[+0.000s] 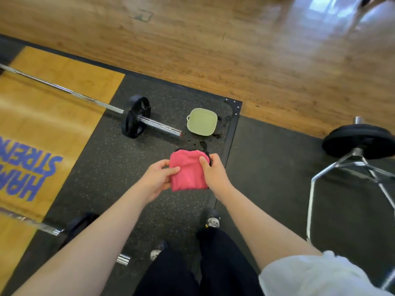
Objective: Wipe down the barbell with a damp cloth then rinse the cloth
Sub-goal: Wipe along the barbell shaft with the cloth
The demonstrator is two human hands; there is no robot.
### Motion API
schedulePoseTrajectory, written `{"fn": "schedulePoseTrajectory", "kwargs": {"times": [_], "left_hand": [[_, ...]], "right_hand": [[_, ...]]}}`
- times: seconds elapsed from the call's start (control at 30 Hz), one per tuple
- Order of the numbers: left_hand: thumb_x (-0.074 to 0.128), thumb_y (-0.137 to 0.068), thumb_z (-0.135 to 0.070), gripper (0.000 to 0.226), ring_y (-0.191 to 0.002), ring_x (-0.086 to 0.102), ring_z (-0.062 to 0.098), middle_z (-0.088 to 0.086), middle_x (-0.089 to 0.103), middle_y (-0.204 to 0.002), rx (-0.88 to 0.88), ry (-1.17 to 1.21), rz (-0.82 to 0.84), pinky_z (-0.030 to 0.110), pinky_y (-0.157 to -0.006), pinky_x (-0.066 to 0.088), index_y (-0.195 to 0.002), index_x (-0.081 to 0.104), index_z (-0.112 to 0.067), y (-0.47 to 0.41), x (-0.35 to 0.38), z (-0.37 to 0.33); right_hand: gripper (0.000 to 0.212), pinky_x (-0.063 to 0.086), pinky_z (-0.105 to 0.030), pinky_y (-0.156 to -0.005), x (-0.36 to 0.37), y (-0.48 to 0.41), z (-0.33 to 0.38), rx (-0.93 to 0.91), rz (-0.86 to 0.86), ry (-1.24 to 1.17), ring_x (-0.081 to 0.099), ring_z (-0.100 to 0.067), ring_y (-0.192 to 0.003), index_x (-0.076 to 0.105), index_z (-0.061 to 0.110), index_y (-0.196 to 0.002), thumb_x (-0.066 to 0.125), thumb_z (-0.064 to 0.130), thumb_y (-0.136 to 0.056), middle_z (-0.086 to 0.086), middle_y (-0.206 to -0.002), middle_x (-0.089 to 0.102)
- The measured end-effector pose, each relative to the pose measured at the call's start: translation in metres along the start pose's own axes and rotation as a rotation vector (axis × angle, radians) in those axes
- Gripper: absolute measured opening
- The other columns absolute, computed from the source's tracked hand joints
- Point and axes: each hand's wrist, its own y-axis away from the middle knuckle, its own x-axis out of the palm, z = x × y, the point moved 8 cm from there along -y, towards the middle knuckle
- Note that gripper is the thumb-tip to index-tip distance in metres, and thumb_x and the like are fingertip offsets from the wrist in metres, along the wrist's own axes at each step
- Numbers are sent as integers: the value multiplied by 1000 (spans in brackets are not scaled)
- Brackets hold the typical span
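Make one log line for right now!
left hand, right hand: pinch pink cloth | barbell: on floor | green basin: beside barbell end

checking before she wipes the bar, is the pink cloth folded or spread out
Folded. The pink cloth is a compact pad held between the left hand and right hand, above the mat.

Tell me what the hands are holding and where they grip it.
A folded pink cloth, held in both hands: the left hand pinches its left edge, the right hand its right edge.
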Motion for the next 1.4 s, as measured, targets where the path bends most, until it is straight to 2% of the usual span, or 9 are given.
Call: {"fn": "schedulePoseTrajectory", "kwargs": {"times": [0.1,0.33,0.63,0.73,1.0,1.1,1.2,1.33,1.4], "left_hand": [[58,-92,-5,24,-94,69,25,14,68,-108,7,-18,40,35,-73,57,-115,55,-6,19,-15,17],[59,-92,-5,28,-100,67,26,15,67,-112,30,-172,138,38,-82,57,-120,54,-5,66,-68,56],[58,-93,-6,27,-104,65,26,15,65,-115,79,-318,214,37,-82,56,-119,54,-3,132,-120,90],[58,-93,-6,24,-104,65,26,15,65,-115,92,-293,212,37,-82,56,-117,55,-4,151,-128,111],[58,-93,-5,22,-97,65,24,13,65,-111,132,-275,171,30,-70,56,-115,55,-5,199,-166,171],[58,-93,-5,14,-92,65,20,11,65,-106,143,-240,160,27,-67,57,-107,56,-8,216,-187,192],[59,-93,-5,11,-95,65,21,11,66,-107,141,-209,135,29,-71,57,-102,57,-10,228,-220,210],[59,-92,-6,17,-98,65,22,12,66,-110,143,-210,113,31,-73,57,-109,57,-8,240,-274,227],[60,-92,-7,16,-98,65,22,12,66,-110,147,-206,105,33,-77,57,-107,57,-9,244,-309,232]], "right_hand": [[25,41,-25,-60,18,30,-16,0,-64,-16,52,-8,-78,47,11,-109,42,34,-102,1,-94,55],[22,37,-23,-57,72,107,-41,-42,-254,-89,51,-9,-78,49,10,-105,44,32,-101,5,-87,53],[18,36,-21,-56,125,199,-56,-111,-351,-169,47,-5,-74,46,11,-102,44,29,-102,5,-87,50],[18,37,-21,-57,133,222,-64,-140,-359,-143,48,-6,-75,46,10,-102,45,28,-102,4,-88,51],[20,41,-24,-61,171,280,-111,-143,-341,-117,49,-11,-79,46,10,-101,45,30,-101,3,-89,51],[20,42,-23,-61,195,301,-125,-133,-334,-110,50,-13,-83,47,10,-102,45,30,-101,1,-93,52],[20,43,-24,-63,228,317,-135,-103,-315,-104,52,-16,-88,47,11,-105,45,30,-101,-3,-101,54],[20,48,-32,-72,281,336,-137,-80,-284,-105,54,-17,-91,47,11,-105,44,31,-101,-4,-102,55],[20,49,-31,-72,315,343,-136,-65,-267,-104,54,-17,-90,47,11,-106,44,31,-102,-3,-102,55]]}}
